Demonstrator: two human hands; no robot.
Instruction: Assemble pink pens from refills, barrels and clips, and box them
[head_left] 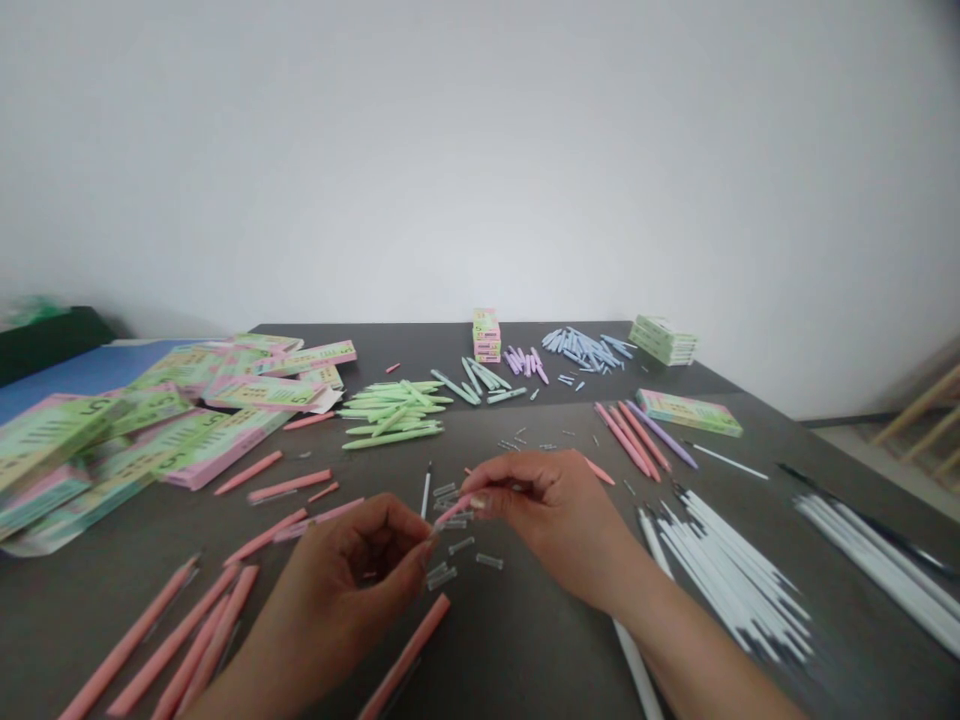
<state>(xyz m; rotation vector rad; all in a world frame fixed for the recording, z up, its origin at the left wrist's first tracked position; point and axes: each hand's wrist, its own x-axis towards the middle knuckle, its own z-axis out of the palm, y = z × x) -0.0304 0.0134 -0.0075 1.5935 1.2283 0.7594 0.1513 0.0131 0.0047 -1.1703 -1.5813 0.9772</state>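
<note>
While hands (546, 522) angle inward, pink piece (451, 512) bridges fingertips (478, 502).

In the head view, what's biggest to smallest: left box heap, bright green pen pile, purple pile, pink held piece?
1. Left box heap
2. Bright green pen pile
3. Purple pile
Pink held piece: unsure, fingers partly hide it.

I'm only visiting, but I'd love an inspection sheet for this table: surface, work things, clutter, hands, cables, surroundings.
Surface: dark table, with things spread over much of it.
Work things: small pink part held above clear tubes; pink barrels at left.
Clutter: boxes heaped at left; green pens and blue parts farther back; white rods at right.
Hands: left hand pinches the pink part's near end, right hand its far end.
Cables: nothing seen.
Surroundings: pale wall behind; blurred wooden bars at right.
</note>
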